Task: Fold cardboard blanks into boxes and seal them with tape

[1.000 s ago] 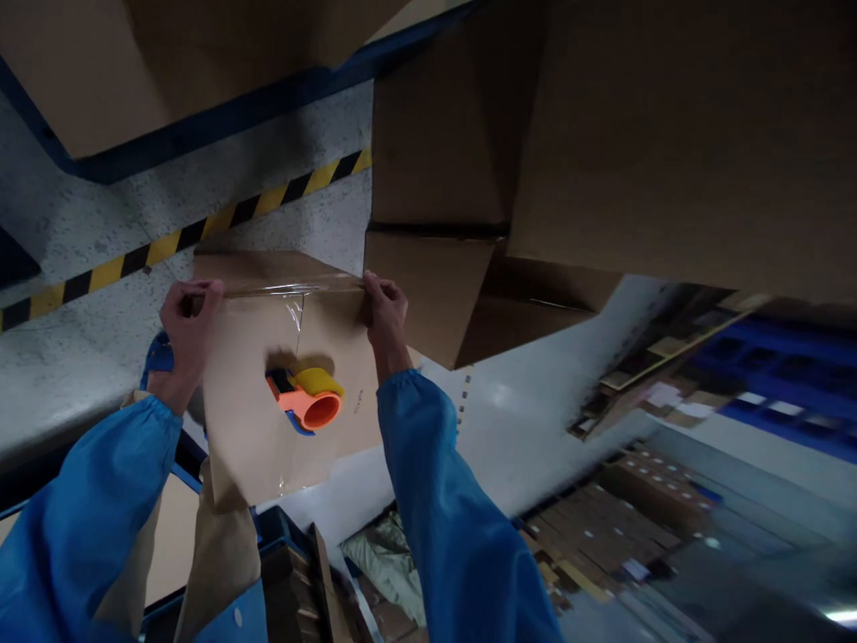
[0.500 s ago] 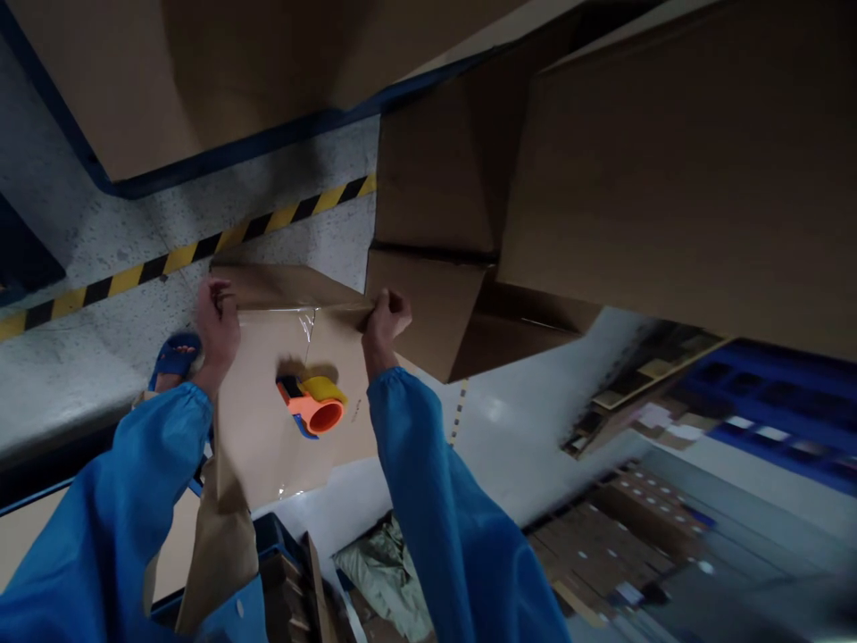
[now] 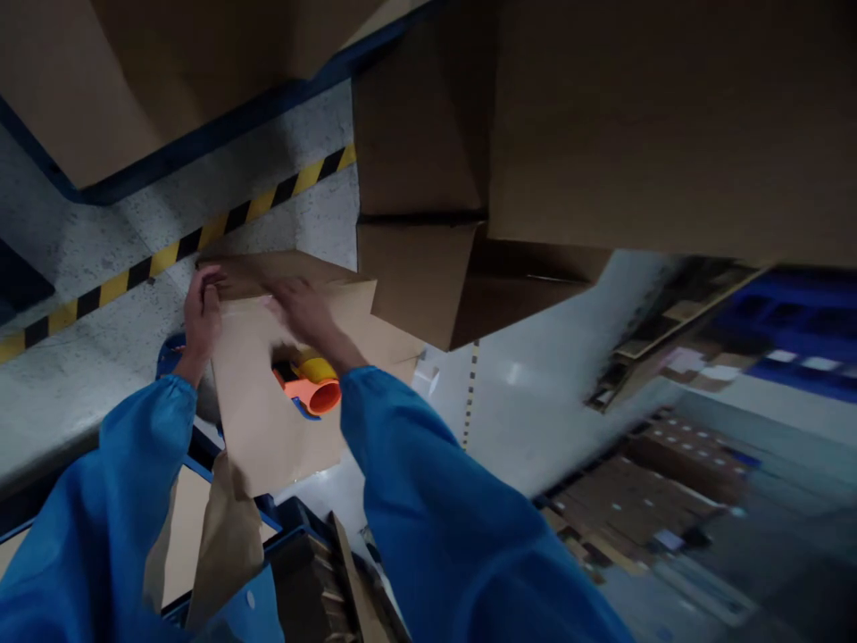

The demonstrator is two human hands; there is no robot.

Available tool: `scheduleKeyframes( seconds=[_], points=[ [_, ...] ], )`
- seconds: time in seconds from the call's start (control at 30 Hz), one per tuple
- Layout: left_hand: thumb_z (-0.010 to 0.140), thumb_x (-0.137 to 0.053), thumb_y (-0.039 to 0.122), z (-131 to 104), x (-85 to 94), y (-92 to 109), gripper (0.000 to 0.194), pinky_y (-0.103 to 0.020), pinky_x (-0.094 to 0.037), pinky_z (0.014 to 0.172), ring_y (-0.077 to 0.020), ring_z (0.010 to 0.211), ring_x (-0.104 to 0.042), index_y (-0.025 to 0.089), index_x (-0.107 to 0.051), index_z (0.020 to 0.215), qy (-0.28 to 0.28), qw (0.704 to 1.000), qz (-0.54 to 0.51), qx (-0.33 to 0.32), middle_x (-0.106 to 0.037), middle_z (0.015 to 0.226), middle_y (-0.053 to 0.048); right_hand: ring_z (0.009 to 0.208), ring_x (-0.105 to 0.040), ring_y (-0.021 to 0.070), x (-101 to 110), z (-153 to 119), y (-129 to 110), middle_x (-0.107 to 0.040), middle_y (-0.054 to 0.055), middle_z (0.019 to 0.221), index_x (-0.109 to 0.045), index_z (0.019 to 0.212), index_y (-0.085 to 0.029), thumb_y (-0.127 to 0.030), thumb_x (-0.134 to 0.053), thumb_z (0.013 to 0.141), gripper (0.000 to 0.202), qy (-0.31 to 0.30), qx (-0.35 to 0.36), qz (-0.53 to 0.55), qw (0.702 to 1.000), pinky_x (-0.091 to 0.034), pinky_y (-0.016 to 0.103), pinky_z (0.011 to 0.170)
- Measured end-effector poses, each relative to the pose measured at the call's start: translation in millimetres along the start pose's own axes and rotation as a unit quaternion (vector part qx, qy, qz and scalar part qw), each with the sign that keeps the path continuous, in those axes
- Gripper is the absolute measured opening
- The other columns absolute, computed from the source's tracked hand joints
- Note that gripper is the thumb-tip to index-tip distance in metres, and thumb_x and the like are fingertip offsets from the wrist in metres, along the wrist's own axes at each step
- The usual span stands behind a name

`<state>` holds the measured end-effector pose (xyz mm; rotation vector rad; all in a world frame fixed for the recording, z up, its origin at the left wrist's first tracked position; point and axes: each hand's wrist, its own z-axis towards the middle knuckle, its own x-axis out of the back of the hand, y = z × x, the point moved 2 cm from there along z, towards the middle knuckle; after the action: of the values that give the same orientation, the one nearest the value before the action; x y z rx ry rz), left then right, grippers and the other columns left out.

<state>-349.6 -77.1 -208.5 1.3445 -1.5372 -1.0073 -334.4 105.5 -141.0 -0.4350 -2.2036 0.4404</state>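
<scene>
A cardboard box stands in front of me, with a flap raised along its far edge. My left hand is at the box's far left corner, its fingers curled over the flap's edge. My right hand, slightly blurred, reaches over the box top. Its fingers are stretched out near the fold of the flap, and nothing shows in them. On the box top lies an orange tape dispenser with a yellow roll, close to my right wrist and partly covered by it.
Large open cartons stand at the right, just beyond the box. Another carton on a blue pallet is at the upper left. Black-and-yellow floor tape runs between. A blue slipper shows beside my left forearm. Stacked cardboard lies farther right.
My right hand has left the box's far right corner and moved left to the middle of the flap. My left hand stays at its corner. The view has shifted slightly.
</scene>
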Motion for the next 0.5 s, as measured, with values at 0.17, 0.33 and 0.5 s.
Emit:
scheduleKeyframes(
  seconds=[0.17, 0.33, 0.5],
  points=[
    [0.089, -0.047, 0.029, 9.9, 0.7, 0.9, 0.025, -0.034, -0.051, 0.093, -0.0211, 0.099, -0.066, 0.021, -0.07, 0.095, -0.022, 0.999, 0.033, -0.03, -0.072, 0.1, -0.006, 0.125, -0.053, 0.0258, 37.4, -36.7, 116.3, -0.068, 0.01, 0.121, -0.068, 0.112, -0.02, -0.044, -0.044, 0.102, 0.035, 0.122, -0.139, 0.057, 0.981, -0.016, 0.055, 0.118],
    [0.084, -0.045, 0.023, 17.6, -1.6, 0.7, 0.026, -0.032, -0.051, 0.089, -0.0201, 0.093, -0.066, 0.02, -0.07, 0.086, 0.003, 0.998, 0.063, -0.016, -0.072, 0.092, -0.006, 0.14, -0.037, 0.0272, 38.7, -74.3, 127.9, -0.058, 0.015, 0.136, -0.059, 0.125, -0.016, -0.044, -0.046, 0.099, 0.04, 0.312, -0.21, 0.093, 0.922, -0.004, 0.059, 0.119],
    [0.091, -0.047, 0.033, 23.4, -0.8, -13.6, 0.022, -0.03, -0.051, 0.09, -0.0184, 0.098, -0.066, 0.021, -0.065, 0.096, 0.004, 0.998, 0.053, 0.039, -0.071, 0.101, -0.008, 0.118, -0.055, 0.026, -38.6, -157.1, 24.8, -0.062, 0.017, 0.121, -0.054, 0.125, -0.019, -0.046, -0.036, 0.1, 0.041, 0.368, -0.224, 0.175, 0.885, -0.042, 0.047, 0.105]
  ],
)
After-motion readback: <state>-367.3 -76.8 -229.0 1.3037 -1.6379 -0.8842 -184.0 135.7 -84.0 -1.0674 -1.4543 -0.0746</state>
